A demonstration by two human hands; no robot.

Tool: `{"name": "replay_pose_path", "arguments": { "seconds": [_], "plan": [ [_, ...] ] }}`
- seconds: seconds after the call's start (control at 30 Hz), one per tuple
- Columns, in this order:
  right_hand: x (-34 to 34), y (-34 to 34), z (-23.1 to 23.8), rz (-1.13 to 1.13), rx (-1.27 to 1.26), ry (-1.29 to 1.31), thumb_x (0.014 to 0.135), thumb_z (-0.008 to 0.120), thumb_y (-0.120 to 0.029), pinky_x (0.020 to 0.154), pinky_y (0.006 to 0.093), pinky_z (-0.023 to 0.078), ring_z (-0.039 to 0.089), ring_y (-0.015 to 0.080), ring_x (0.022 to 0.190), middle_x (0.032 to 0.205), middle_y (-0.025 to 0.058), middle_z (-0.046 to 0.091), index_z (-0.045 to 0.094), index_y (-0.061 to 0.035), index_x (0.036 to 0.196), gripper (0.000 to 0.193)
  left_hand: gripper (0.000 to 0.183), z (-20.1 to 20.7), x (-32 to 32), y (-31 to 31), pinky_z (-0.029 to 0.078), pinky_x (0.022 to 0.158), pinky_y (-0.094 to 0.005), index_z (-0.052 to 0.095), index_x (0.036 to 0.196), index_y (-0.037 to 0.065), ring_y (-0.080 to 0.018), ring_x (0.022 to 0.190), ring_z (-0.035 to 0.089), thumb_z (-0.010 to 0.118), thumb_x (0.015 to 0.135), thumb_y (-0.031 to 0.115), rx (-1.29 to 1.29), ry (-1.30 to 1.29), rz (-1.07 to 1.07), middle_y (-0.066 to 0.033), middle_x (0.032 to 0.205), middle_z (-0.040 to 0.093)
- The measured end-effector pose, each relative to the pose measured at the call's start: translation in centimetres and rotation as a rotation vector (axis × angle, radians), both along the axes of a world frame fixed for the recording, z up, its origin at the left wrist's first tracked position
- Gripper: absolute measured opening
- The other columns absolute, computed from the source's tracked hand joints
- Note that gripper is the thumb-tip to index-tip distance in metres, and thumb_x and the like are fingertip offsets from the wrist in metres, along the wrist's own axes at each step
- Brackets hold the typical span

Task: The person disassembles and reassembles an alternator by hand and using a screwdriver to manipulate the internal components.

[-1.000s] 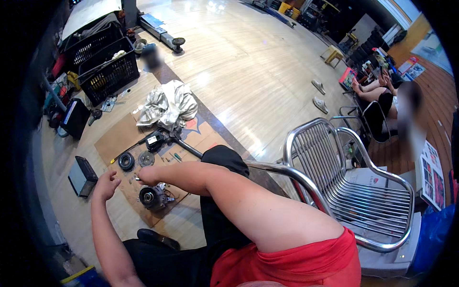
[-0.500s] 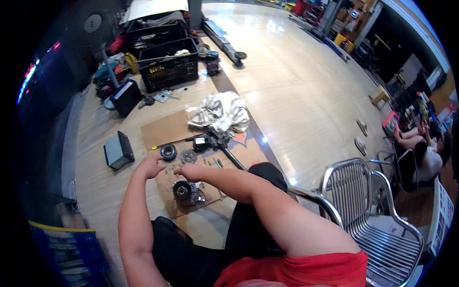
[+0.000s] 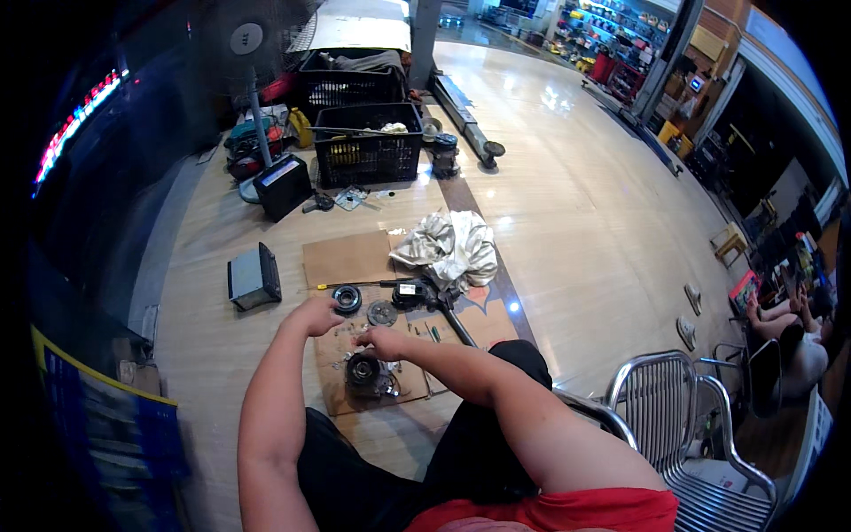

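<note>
I sit over a cardboard sheet spread on the wooden floor, with metal parts lying on it. My left hand rests curled on the cardboard, right beside a black round ring part. My right hand hovers with bent fingers just above a dark round assembly and below a flat grey disc. Whether it pinches anything is too small to see. A black tool and a yellow-handled screwdriver lie a little beyond the hands.
A crumpled silver cloth lies behind the parts. A grey box sits to the left, with black crates, a black case and a standing fan farther back. A metal chair stands at my right. Another person sits far right.
The view has swung from the chair side toward the crates. My left hand came down from the left onto the cardboard, and both hands now sit close together over the parts.
</note>
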State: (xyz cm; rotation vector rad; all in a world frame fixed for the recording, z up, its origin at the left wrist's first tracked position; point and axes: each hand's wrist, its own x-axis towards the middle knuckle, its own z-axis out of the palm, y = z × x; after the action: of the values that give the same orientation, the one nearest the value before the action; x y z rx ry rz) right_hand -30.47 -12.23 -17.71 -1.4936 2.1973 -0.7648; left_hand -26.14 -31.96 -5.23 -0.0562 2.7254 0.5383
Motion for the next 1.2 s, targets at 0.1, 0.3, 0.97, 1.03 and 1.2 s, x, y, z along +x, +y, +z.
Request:
{"name": "replay_pose_path", "arguments": {
  "seconds": [0.1, 0.3, 0.97, 1.03, 1.2],
  "plan": [
    [-0.3, 0.5, 0.5, -0.061, -0.004, -0.042, 0.084, 0.055, -0.028, 0.075, 0.0446, 0.046, 0.058, 0.0381, 0.084, 0.088, 0.0211, 0.062, 0.064, -0.0036, 0.091, 0.028, 0.046, 0.9, -0.4, 0.8, 0.045, 0.087, -0.0356, 0.058, 0.114, 0.005, -0.0316, 0.101, 0.057, 0.065, 0.078, 0.032, 0.001, -0.004, -0.001, -0.0186, 0.109, 0.060],
    [0.1, 0.1, 1.7, -0.149, 0.037, -0.087, 0.089, 0.048, -0.033, 0.071, 0.0447, 0.046, 0.059, 0.0390, 0.079, 0.082, 0.0215, 0.062, 0.064, -0.0035, 0.091, 0.033, 0.044, -0.6, -0.5, 0.0, 0.045, 0.087, -0.0361, 0.058, 0.113, 0.005, -0.0315, 0.101, 0.057, 0.065, 0.079, 0.032, 0.008, 0.004, -0.006, -0.0186, 0.108, 0.060],
    [-0.3, 0.6, 1.4, -0.120, 0.161, 0.046, 0.093, 0.037, -0.039, 0.075, 0.0481, 0.046, 0.058, 0.0405, 0.083, 0.084, 0.0226, 0.062, 0.060, -0.0019, 0.091, 0.043, 0.048, -0.6, -0.9, 0.2, 0.044, 0.089, -0.0372, 0.057, 0.116, 0.007, -0.0320, 0.104, 0.056, 0.064, 0.079, 0.035, -0.010, -0.009, -0.021, -0.0179, 0.112, 0.059],
    [-0.3, 0.7, 1.3, -0.124, 0.161, 0.039, 0.092, 0.038, -0.039, 0.075, 0.0481, 0.046, 0.058, 0.0408, 0.084, 0.086, 0.0231, 0.062, 0.060, -0.0025, 0.094, 0.043, 0.047, -0.9, -1.1, 0.1, 0.045, 0.089, -0.0378, 0.057, 0.116, 0.008, -0.0325, 0.104, 0.056, 0.064, 0.079, 0.036, 0.000, -0.005, -0.018, -0.0181, 0.112, 0.059],
    [0.4, 0.3, 1.3, -0.134, 0.175, 0.007, 0.091, 0.041, -0.040, 0.076, 0.0486, 0.046, 0.058, 0.0415, 0.086, 0.089, 0.0250, 0.061, 0.057, -0.0015, 0.097, 0.043, 0.048, -0.9, -0.9, -0.2, 0.044, 0.089, -0.0371, 0.057, 0.116, 0.007, -0.0320, 0.105, 0.055, 0.064, 0.079, 0.036, 0.000, -0.032, -0.009, -0.0186, 0.113, 0.058]
  ]
}}
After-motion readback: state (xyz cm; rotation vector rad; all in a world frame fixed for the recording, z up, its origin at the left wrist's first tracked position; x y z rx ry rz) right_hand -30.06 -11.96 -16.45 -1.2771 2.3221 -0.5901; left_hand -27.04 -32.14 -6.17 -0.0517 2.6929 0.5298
